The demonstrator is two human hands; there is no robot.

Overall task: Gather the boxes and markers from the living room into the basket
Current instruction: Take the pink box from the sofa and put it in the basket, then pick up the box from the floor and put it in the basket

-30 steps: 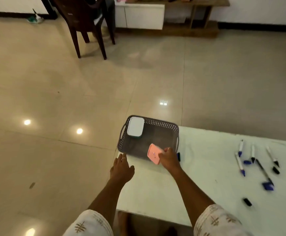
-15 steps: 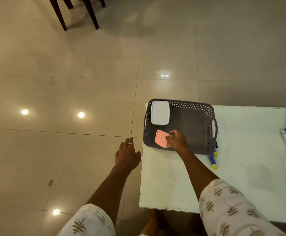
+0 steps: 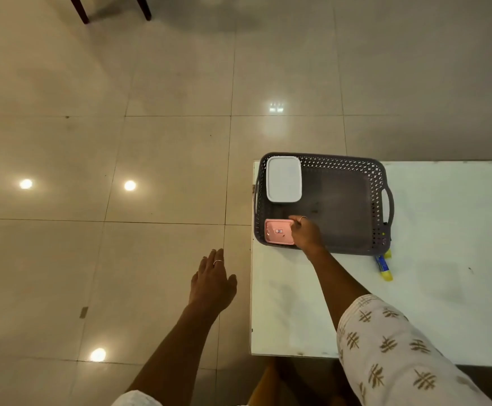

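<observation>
Glossy beige floor tiles point(image 3: 157, 168), crossed by thin grout lines and dotted with round light reflections, are seen around a white matte table point(image 3: 444, 288) with a squared edge. At the table's left end a grey plastic basket point(image 3: 381, 183) is set, rectangular with rounded corners, its walls pierced by a lattice of small holes and a loop handle formed at each short side; its long axis is laid left to right. In the far left corner of the basket a white box point(image 3: 283, 179) is lain flat, smooth, round-cornered, its long axis directed away from the person. In the near left corner a pink box point(image 3: 278, 231), a shallow rounded rectangle with a small label on top, is laid with its long axis left to right. Its right end is gripped by the right hand point(image 3: 306, 234), fingers curled around it. The left hand point(image 3: 212, 281) is held flat and spread over the floor, nothing in it, a ring worn on one finger. A blue and yellow marker point(image 3: 384, 266) is seen on the table just beside the basket's near right corner, pointed mostly toward the person. Patterned cream sleeves point(image 3: 391, 353) are worn
</observation>
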